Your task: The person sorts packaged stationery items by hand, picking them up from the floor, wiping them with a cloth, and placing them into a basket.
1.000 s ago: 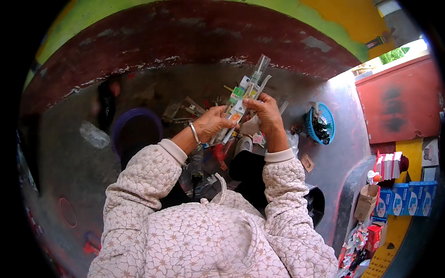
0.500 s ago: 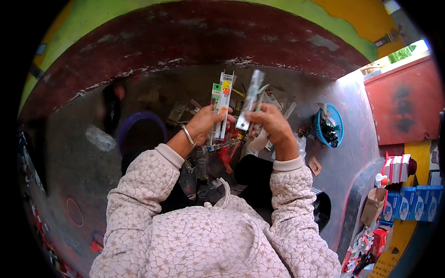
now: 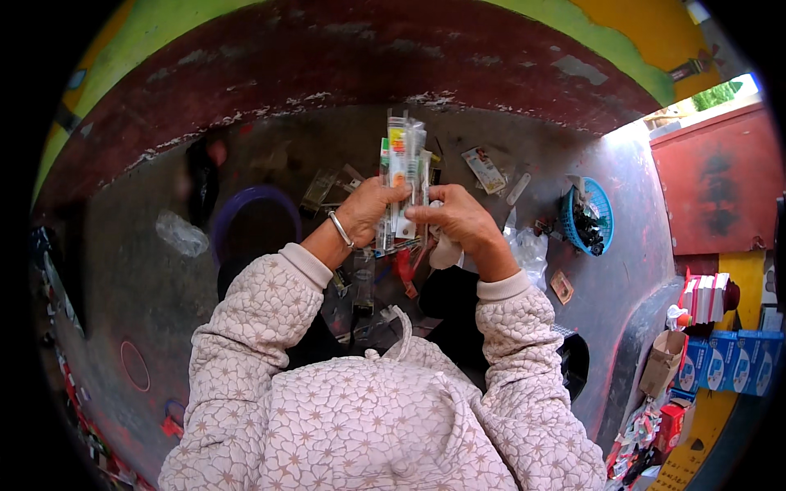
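My left hand [image 3: 360, 211], a silver bangle at its wrist, is closed round narrow clear packages [image 3: 397, 151] with yellow, orange and green labels, held upright. Against them, my right hand [image 3: 465, 217] pinches another narrow clear package [image 3: 416, 135]; its contents are blurred. The two hands nearly meet, and their packages overlap. Below my right fingers hangs something pale and soft [image 3: 444, 252], perhaps cloth; whether the hand grips it is unclear. Under the hands lies a litter of small packages and a red piece [image 3: 404, 268] on the floor.
A purple hoop-like rim [image 3: 246, 195] and a crumpled clear bag [image 3: 182, 234] are at left. To the right are a blue basket [image 3: 606, 214] with dark things in it, a printed white packet [image 3: 484, 170] and a clear plastic bag [image 3: 530, 255]. Blue boxes [image 3: 737, 360] line the far right.
My right hand has brought its package leftward against those in my left hand. The printed white packet on the floor now shows fully.
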`<state>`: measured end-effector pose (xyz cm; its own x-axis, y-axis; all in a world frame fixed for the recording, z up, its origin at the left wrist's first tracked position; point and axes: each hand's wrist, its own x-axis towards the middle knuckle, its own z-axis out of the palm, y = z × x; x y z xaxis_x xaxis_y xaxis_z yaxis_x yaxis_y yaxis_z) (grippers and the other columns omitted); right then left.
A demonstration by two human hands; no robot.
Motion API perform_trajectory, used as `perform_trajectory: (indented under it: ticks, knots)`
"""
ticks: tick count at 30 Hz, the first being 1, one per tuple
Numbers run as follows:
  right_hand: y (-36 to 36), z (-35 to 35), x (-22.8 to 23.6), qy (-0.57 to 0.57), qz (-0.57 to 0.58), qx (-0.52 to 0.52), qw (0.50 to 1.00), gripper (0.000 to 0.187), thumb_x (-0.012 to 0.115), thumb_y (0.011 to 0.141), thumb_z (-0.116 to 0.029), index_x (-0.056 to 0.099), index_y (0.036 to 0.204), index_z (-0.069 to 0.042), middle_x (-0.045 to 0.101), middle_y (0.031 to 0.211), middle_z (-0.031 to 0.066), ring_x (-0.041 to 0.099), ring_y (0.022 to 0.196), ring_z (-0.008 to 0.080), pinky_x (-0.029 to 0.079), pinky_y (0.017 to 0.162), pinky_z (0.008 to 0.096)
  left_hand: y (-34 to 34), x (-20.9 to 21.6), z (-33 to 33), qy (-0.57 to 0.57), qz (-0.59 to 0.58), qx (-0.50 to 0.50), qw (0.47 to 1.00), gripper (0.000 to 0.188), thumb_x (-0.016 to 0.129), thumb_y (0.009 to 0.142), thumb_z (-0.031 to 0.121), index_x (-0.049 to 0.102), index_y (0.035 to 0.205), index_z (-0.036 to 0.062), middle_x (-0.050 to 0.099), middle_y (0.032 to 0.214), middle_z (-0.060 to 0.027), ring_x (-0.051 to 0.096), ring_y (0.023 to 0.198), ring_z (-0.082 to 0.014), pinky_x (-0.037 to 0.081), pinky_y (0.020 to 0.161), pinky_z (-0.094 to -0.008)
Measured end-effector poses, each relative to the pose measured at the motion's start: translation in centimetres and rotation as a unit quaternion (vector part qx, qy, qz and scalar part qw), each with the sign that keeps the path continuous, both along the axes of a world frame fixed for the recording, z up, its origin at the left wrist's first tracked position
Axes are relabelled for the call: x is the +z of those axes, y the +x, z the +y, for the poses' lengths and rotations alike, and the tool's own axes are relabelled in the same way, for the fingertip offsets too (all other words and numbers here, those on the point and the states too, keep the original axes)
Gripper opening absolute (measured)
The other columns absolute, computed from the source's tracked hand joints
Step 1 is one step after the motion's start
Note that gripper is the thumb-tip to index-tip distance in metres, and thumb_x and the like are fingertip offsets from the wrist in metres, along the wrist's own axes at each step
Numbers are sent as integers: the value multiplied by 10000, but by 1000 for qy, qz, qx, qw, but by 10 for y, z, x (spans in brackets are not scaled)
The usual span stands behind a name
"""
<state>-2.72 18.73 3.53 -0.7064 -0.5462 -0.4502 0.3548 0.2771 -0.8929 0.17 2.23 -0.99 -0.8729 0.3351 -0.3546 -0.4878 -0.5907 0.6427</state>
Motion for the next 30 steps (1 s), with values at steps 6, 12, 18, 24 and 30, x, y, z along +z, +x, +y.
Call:
perform_trajectory:
  ticks: [6,12,18,24,30]
  knots:
    - [-13,14,6,-148,-105,-113,977,216,602,830,-216,568,891,-12,599,719,37,551,552,100,460,473,209,-2,11,-3,-14,-23,34,999,210,497,873,109,494,1025,-35,610,862,-118,620,788,-182,541,667,-320]
    - [-17,17,3,-216,-123,-79,965,319,502,880,-193,526,1092,45,604,884,90,588,586,121,497,512,208,3,10,-8,-89,-17,32,995,203,490,882,112,485,1049,-2,602,842,-89,615,731,-145,532,629,-267]
    - [-15,20,7,-279,-150,-54,947,384,482,891,-221,484,1159,54,586,878,68,593,575,117,495,512,198,2,17,-7,-68,11,21,997,174,451,886,84,480,1024,-18,560,736,-50,564,620,-115,505,564,-244]
    - [-7,11,20,-224,-127,-63,964,343,505,890,-243,538,1082,40,606,788,64,575,522,98,470,467,179,3,12,-10,-1,22,8,1000,168,497,875,106,480,1013,10,530,707,-16,511,574,-74,458,534,-194]
    - [-12,19,7,-160,-87,-13,983,240,532,879,-218,601,872,13,609,706,58,546,488,87,457,447,178,2,13,-8,47,34,17,998,173,502,873,105,478,1019,16,520,709,-13,444,549,-68,404,517,-209]
